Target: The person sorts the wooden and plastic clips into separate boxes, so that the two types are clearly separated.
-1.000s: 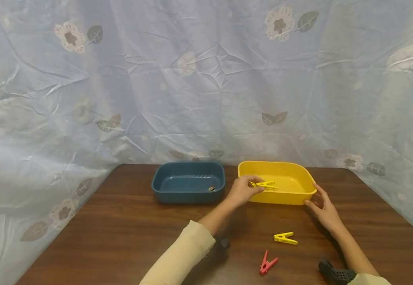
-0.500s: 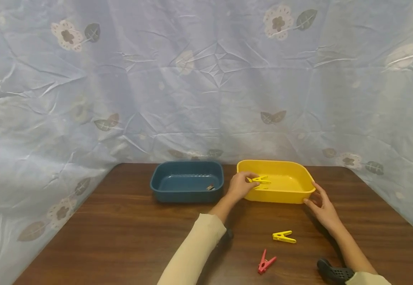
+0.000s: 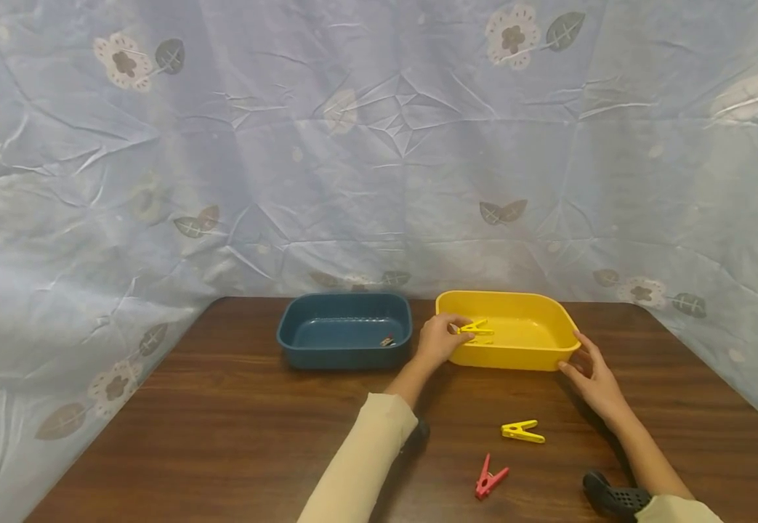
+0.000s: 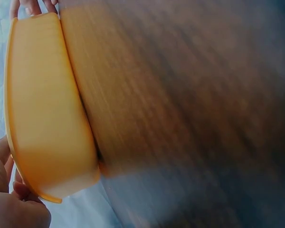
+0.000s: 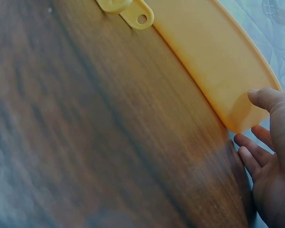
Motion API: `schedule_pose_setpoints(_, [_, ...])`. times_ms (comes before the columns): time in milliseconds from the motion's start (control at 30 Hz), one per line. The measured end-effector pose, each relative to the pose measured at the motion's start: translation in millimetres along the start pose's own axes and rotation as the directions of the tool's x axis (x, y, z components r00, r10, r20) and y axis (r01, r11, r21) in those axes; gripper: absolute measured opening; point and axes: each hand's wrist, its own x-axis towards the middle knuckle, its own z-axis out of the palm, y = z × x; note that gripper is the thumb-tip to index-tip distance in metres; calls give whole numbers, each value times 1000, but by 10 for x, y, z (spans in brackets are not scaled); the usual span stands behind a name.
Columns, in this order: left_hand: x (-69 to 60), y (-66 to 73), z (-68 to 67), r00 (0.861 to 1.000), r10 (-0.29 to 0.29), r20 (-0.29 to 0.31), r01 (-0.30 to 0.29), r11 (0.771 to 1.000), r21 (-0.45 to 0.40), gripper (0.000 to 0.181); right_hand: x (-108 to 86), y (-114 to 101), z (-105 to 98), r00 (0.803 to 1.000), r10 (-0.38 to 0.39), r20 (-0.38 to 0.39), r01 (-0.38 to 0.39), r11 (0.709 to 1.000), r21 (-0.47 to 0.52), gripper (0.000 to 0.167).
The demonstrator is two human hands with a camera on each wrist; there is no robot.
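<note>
At the near left rim of the yellow basin (image 3: pixel 516 357), my left hand (image 3: pixel 436 340) pinches a yellow clothespin (image 3: pixel 479 328), whose prongs point right over the basin's inside. The left wrist view shows this hand's curled fingers (image 4: pixel 21 192) at the rim; the clothespin is hidden there. My right hand (image 3: pixel 597 381) holds the basin's near right corner, its thumb (image 5: pixel 263 99) on the outer wall and the other fingers around the side. In front of the basin lie a second yellow clothespin (image 3: pixel 522 431) and a red clothespin (image 3: pixel 490 476).
A dark blue basin (image 3: pixel 344 358) stands left of the yellow one, with a small item (image 3: pixel 387 341) inside, too small to tell. Both stand near the far edge of the brown wooden table (image 3: pixel 222 436). A flowered cloth (image 3: pixel 352 145) hangs behind.
My left hand has moved left along the yellow basin's near rim, carrying the clothespin with it, and now stays almost still. My right hand keeps its place at the corner.
</note>
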Motion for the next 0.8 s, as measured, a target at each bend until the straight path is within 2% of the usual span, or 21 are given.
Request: schedule_pose_setpoints(800, [29,-4,20,1000,-15,10,15,1000,19,29,-10,-1,15,1000,-13,-14,13,1000,-3,68])
